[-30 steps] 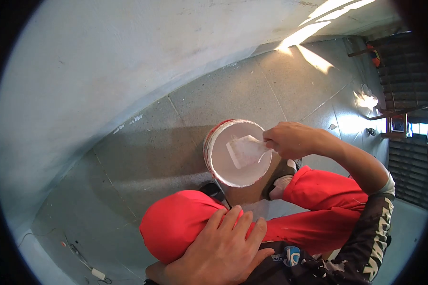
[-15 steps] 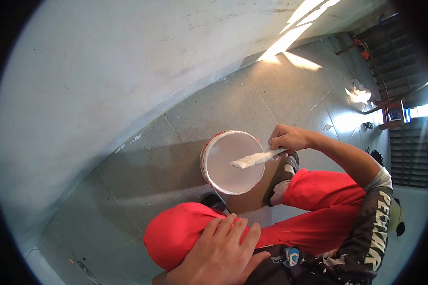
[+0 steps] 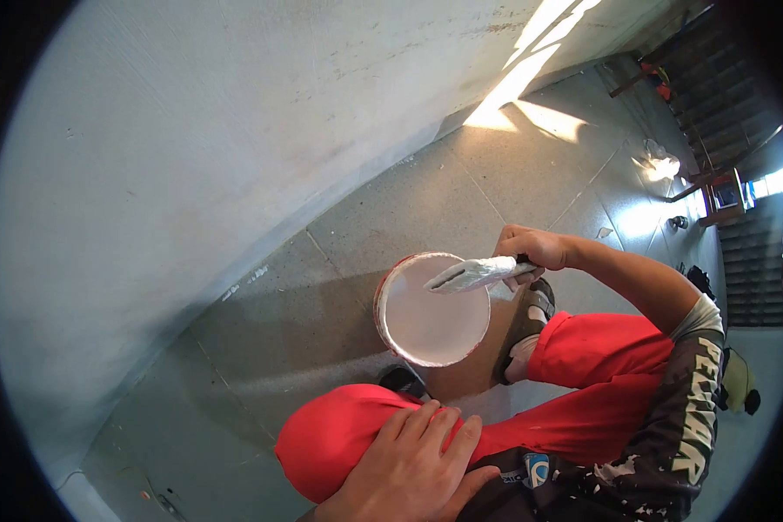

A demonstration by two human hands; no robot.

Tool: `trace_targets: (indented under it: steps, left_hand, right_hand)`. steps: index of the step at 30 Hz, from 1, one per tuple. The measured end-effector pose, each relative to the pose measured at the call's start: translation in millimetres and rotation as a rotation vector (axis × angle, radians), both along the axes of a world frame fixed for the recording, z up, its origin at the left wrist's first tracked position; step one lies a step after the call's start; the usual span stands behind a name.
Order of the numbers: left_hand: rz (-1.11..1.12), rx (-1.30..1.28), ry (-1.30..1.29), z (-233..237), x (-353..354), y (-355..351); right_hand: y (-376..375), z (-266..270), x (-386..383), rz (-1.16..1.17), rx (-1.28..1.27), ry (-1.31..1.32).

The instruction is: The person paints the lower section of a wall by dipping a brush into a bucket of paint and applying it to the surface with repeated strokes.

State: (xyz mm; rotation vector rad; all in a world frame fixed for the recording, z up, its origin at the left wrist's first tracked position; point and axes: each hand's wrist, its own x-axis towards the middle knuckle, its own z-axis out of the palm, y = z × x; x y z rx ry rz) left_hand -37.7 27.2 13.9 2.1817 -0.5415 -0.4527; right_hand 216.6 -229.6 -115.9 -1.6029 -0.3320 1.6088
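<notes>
My right hand (image 3: 532, 252) is closed around the handle of a paintbrush (image 3: 468, 275) whose bristles are coated in white paint. The brush head points left, over the upper part of the mouth of a round bucket (image 3: 380, 315) with a red-and-white rim. Pale, whitish paint shows inside the bucket, which stands on the floor between my feet. My left hand (image 3: 418, 461) lies flat, fingers spread, on my red-clad knee (image 3: 335, 439).
A pale wall (image 3: 200, 130) runs along the left and top, with worn patches. The grey tiled floor (image 3: 470, 187) carries white paint specks near the wall. My sandalled foot (image 3: 531, 326) is close beside the bucket. Farther right are a clear plastic bag (image 3: 661, 163) and a wooden chair (image 3: 724, 196).
The brush has tilted up and turned, so its bristle end now shows, and it sits higher over the bucket's mouth. My left hand stays on the knee. The whole view has shifted slightly.
</notes>
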Motion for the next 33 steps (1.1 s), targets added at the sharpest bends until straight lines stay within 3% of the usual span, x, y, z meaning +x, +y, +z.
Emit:
trace_targets:
  steps: [11, 18, 21, 26, 33]
  left_hand:
    - [-0.015, 0.016, 0.038, 5.3, 8.3, 1.0]
    - [-0.03, 0.071, 0.004, -5.4, 9.4, -1.9]
    - [-0.013, 0.01, -0.016, -8.8, 13.2, -3.6]
    - [0.045, 0.008, 0.044, -4.3, 19.4, -18.1]
    - [0.188, 0.113, 0.115, 2.4, 16.4, -20.7]
  right_hand:
    - [5.1, 13.4, 1.2, -0.009, 0.113, 0.065]
    - [-3.0, 62.6, 14.2, -0.059, 0.16, -0.046]
    - [-3.7, 92.4, 19.5, -0.128, 0.069, -0.126]
    - [-21.1, 122.2, 34.4, -0.21, 0.2, -0.316]
    - [-54.0, 111.8, 60.4, -0.344, 0.381, -0.503]
